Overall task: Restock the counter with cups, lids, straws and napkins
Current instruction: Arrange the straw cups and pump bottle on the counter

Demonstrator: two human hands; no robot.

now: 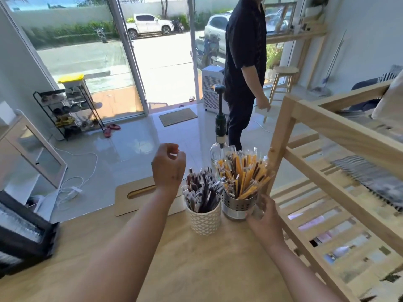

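Our right grip (260, 216) curled round the steel holder (236, 207) of yellow straws (242, 175) on the worktop (185, 269). Just left of that holder stood the white cup (205, 222) of dark straws (204, 190); further left our left grip (168, 168) hovered, loosely curled, empty.

1. The left hand (168, 165) and the left forearm (130, 236) are bare down to the lower edge of the view.
2. The back of the left hand carries a few small dark marks.
3. The right hand (263, 219) and the right forearm (305, 269) are bare too.

White diamond-patterned cup (205, 221), perforated silver holder (237, 207), yellow straws (244, 177).
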